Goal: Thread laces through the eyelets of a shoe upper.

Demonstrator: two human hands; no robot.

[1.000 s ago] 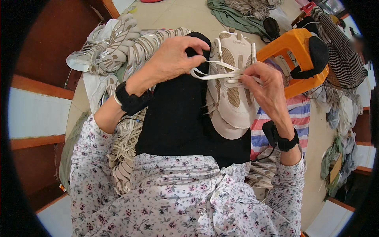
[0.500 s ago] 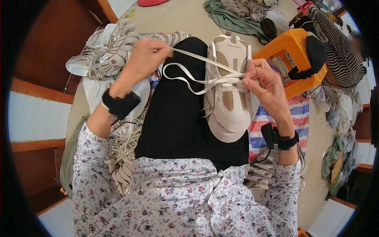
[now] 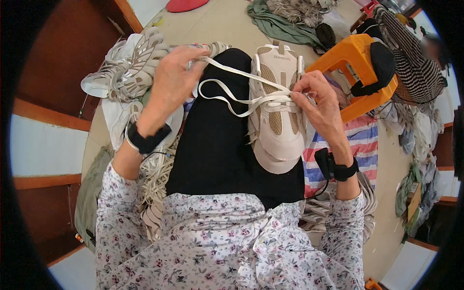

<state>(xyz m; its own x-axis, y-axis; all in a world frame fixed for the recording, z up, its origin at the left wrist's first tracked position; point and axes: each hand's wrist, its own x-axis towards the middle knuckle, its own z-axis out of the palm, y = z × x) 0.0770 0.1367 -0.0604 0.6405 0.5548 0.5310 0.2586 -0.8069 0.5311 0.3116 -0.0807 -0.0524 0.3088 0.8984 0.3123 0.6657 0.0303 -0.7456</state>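
A cream sneaker upper with tan mesh panels lies on my right thigh, over black trousers, its toe toward me. A white shoelace runs from the eyelets out to my left hand, which is closed on it off to the left of the shoe. At the right edge of the lacing my right hand pinches the lace between thumb and finger. Another stretch of lace loops loosely over the black fabric between the hands.
Heaps of similar beige shoe parts lie on my left. An orange plastic stool stands at the right, beside a striped red, white and blue sheet. Green cloth and more pieces lie farther off. Another person in striped clothing is at the upper right.
My left hand has shifted slightly left and turned, and the lace it holds now sags a little instead of being taut. My right hand keeps its pinch, slightly farther left.
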